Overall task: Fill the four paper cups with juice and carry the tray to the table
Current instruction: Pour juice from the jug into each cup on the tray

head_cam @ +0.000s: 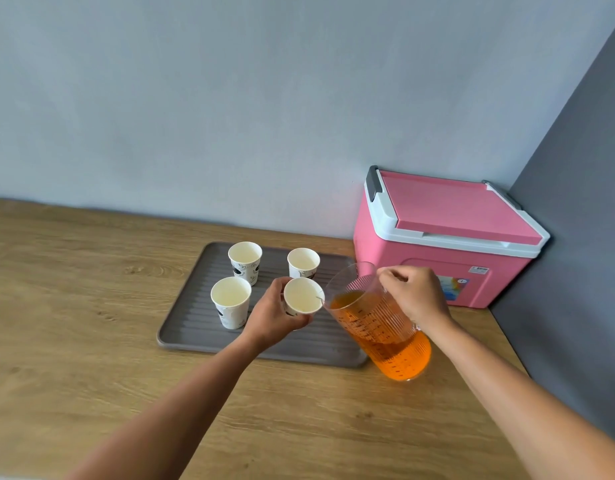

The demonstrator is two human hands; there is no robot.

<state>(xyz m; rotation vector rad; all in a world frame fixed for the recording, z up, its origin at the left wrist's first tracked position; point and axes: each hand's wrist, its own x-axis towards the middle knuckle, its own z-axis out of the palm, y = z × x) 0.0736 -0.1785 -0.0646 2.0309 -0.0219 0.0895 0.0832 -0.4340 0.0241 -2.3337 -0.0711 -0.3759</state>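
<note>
Left hand (276, 315), fingers clamped on an empty paper cup (303, 296), lifts it off the tray (192, 336) to the spout of the tilted juice pitcher (378, 320), gripped by the right hand (415, 294), shortening the pour.

Four cups (244, 261) on tray (195, 327), cooler (437, 251) behind right, pitcher (385, 327) between

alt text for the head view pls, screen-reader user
The right hand tilts a clear pitcher of orange juice toward an empty paper cup held by the left hand over a grey tray. Three more empty cups stand on the tray; a pink cooler sits behind.
</note>
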